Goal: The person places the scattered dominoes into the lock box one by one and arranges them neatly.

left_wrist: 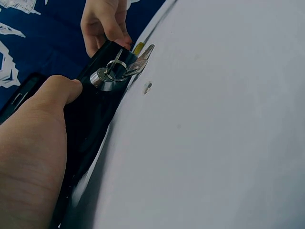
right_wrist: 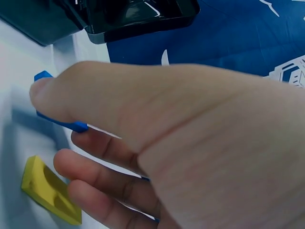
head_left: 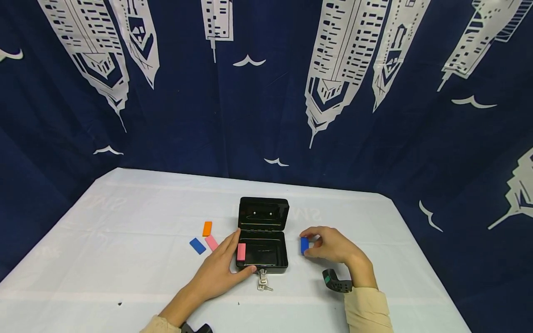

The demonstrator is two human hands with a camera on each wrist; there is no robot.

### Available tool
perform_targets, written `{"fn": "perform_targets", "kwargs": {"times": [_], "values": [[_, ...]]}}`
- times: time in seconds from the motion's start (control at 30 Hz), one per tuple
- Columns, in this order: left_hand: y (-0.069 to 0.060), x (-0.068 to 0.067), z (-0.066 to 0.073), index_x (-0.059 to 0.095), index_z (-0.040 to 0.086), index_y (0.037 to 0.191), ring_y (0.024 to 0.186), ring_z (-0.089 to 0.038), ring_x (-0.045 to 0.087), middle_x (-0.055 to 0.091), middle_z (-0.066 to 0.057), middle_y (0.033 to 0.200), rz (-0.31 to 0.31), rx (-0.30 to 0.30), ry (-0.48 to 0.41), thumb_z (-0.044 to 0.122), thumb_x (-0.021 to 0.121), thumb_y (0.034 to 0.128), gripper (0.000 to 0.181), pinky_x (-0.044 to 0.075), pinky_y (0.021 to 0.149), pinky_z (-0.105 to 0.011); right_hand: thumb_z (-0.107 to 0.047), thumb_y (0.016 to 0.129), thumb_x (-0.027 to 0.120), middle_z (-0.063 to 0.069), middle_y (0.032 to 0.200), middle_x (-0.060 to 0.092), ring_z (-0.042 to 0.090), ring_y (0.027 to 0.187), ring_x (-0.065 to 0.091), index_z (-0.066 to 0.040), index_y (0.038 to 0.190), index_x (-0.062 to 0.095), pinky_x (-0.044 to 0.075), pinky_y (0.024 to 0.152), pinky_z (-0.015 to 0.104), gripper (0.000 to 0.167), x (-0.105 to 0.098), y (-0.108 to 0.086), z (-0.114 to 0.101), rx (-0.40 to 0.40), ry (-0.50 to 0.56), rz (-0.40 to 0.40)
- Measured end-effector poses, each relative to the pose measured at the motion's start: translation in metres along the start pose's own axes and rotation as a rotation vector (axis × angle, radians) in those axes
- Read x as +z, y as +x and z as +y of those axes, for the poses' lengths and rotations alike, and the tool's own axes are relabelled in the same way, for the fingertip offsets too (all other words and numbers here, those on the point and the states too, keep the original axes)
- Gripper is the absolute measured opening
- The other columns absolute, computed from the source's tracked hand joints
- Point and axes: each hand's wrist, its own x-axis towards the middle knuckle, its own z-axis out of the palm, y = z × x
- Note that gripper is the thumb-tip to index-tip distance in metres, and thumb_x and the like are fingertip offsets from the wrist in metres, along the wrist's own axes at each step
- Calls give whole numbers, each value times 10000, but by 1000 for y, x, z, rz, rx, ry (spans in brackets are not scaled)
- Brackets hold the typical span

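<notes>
A small black cash box (head_left: pixel 270 252) stands with its lid (head_left: pixel 263 213) raised and a pink block (head_left: pixel 241 252) inside at the left. My left hand (head_left: pixel 220 273) rests against its left side, fingers extended, thumb at the front edge. From the box's front lock (left_wrist: pixel 104 78) hang keys (left_wrist: pixel 138 64) on a ring. To the right of the box, my right hand (head_left: pixel 333 245) pinches a blue block (head_left: pixel 305 245) between thumb and fingers. Beside those fingers lies a yellow block (right_wrist: pixel 50 191), which the hand hides in the head view.
Left of the box lie an orange block (head_left: pixel 207 228), another pink block (head_left: pixel 211 242) and another blue block (head_left: pixel 197 246). A white cloth covers the table (head_left: pixel 125 222). Behind it hangs a dark blue curtain (head_left: pixel 258 115) with white building prints.
</notes>
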Motion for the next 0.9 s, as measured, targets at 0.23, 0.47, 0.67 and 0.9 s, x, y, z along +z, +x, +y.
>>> {"fn": "perform_targets", "kwargs": {"times": [0.23, 0.47, 0.67, 0.9], "values": [[0, 1, 0, 204, 175, 1663, 1485, -283, 421, 340, -68, 1670, 4, 4, 8, 734, 646, 874, 1063, 418, 1161, -528, -169, 824, 865, 45, 1147, 680, 146, 784, 587, -126, 1256, 722, 488, 668, 318, 457, -3, -2, -5, -10, 11, 15], [0, 0, 0, 213, 168, 1662, 1490, -282, 415, 338, -71, 1672, 3, 0, 13, 718, 661, 876, 1058, 414, 1164, -529, -177, 841, 853, 59, 1152, 684, 154, 821, 585, -95, 1282, 702, 497, 669, 310, 473, -6, -3, -13, -8, 2, 49], [0, 0, 1, 215, 169, 1661, 1488, -281, 416, 334, -65, 1673, 4, 3, 10, 722, 653, 878, 1055, 413, 1166, -526, -191, 850, 848, 28, 996, 674, 165, 802, 577, -104, 1281, 703, 495, 645, 308, 463, -6, -2, -16, 0, -17, 68], [0, 1, -1, 208, 177, 1663, 1486, -282, 419, 338, -63, 1671, 3, 4, 5, 733, 646, 876, 1058, 414, 1165, -527, -222, 859, 833, 6, 953, 648, 161, 817, 567, -110, 1275, 703, 485, 648, 322, 450, -9, -3, -17, -28, -39, 80]]}}
